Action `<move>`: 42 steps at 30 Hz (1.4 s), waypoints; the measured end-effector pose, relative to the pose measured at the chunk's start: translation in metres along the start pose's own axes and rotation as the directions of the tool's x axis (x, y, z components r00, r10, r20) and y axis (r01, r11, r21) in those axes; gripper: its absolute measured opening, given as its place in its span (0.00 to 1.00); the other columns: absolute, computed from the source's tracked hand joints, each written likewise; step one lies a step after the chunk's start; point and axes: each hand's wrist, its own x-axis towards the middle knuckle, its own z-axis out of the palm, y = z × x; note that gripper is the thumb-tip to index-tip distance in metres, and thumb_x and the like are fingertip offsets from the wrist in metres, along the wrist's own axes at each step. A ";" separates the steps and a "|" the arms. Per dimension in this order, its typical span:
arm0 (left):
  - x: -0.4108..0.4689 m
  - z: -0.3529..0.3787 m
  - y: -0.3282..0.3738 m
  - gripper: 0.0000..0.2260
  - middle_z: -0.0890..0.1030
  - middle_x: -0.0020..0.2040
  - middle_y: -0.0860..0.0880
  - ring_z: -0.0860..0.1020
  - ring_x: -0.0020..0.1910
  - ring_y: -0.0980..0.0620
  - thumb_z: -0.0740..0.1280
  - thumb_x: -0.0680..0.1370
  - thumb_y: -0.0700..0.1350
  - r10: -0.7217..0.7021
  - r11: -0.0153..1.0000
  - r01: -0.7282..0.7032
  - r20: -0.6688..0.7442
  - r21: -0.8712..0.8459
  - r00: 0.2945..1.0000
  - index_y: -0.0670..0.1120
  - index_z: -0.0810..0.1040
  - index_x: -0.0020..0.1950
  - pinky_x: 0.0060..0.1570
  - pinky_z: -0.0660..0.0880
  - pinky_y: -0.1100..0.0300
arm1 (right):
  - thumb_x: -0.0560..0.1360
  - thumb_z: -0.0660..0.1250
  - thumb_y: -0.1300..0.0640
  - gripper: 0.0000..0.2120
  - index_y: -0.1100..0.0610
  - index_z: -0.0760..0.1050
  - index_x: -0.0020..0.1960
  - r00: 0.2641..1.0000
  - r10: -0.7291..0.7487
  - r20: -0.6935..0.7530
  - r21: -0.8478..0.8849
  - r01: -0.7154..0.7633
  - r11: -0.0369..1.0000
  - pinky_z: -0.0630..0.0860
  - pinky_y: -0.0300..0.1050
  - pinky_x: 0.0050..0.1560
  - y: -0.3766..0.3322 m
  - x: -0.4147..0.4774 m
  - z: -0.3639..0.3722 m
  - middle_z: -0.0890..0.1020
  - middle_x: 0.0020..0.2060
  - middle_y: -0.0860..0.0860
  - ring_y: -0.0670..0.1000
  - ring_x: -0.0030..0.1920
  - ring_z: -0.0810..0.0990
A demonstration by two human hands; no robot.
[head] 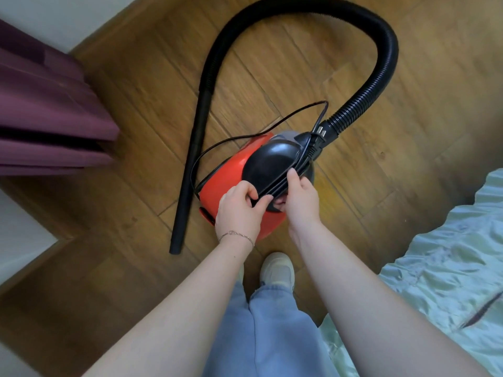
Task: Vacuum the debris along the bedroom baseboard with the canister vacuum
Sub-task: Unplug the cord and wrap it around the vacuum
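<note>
- While you stand over the canister vacuum (pixel 231 172), which sits on the wooden floor (pixel 136 104), both forearms reach down to its near end.
- Your left hand (pixel 239 210), palm down, pinches the power cord (pixel 300 156) between thumb and curled forefinger at the canister's near edge.
- Your right hand (pixel 302 197) sits just beside it, thumb on the wound strands, fingers curled under them.
- The cord is wound over the canister's black top cap. One loose loop stands off its left side.
- The plug (pixel 321 131) lies at the canister's far end.
- The hose (pixel 381 77) arcs from that far end round to the wand (pixel 190 164), which lies left of the canister.
</note>
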 end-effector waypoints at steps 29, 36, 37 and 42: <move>0.049 -0.015 -0.162 0.11 0.73 0.61 0.46 0.72 0.58 0.49 0.57 0.80 0.45 -0.280 0.960 0.272 -0.198 -0.068 0.939 0.47 0.75 0.59 0.49 0.66 0.60 | 0.80 0.52 0.42 0.20 0.56 0.69 0.40 0.980 -0.172 0.099 0.408 0.118 0.905 0.77 0.47 0.40 0.040 0.004 0.036 0.78 0.25 0.55 0.55 0.32 0.80; 0.079 0.008 -0.204 0.19 0.66 0.69 0.45 0.67 0.66 0.45 0.56 0.79 0.40 -0.343 0.938 0.346 -0.187 -0.017 0.921 0.49 0.68 0.69 0.62 0.68 0.52 | 0.81 0.52 0.42 0.20 0.56 0.69 0.41 0.955 -0.278 0.099 0.390 0.219 0.894 0.77 0.47 0.39 0.048 0.010 0.036 0.79 0.25 0.55 0.55 0.31 0.79; 0.082 0.011 -0.208 0.20 0.66 0.69 0.45 0.67 0.66 0.45 0.56 0.79 0.39 -0.342 0.938 0.347 -0.188 -0.008 0.921 0.50 0.66 0.71 0.62 0.67 0.52 | 0.81 0.52 0.42 0.20 0.56 0.69 0.41 0.952 -0.287 0.108 0.389 0.225 0.893 0.77 0.47 0.39 0.048 0.011 0.036 0.79 0.25 0.55 0.55 0.31 0.80; 0.102 0.018 -0.216 0.24 0.65 0.71 0.43 0.67 0.68 0.42 0.59 0.80 0.43 -0.322 0.946 0.324 -0.158 -0.012 0.934 0.51 0.57 0.75 0.64 0.66 0.51 | 0.80 0.52 0.43 0.20 0.56 0.69 0.42 0.937 -0.310 0.159 0.388 0.230 0.893 0.78 0.47 0.37 0.050 0.014 0.031 0.79 0.25 0.55 0.55 0.31 0.80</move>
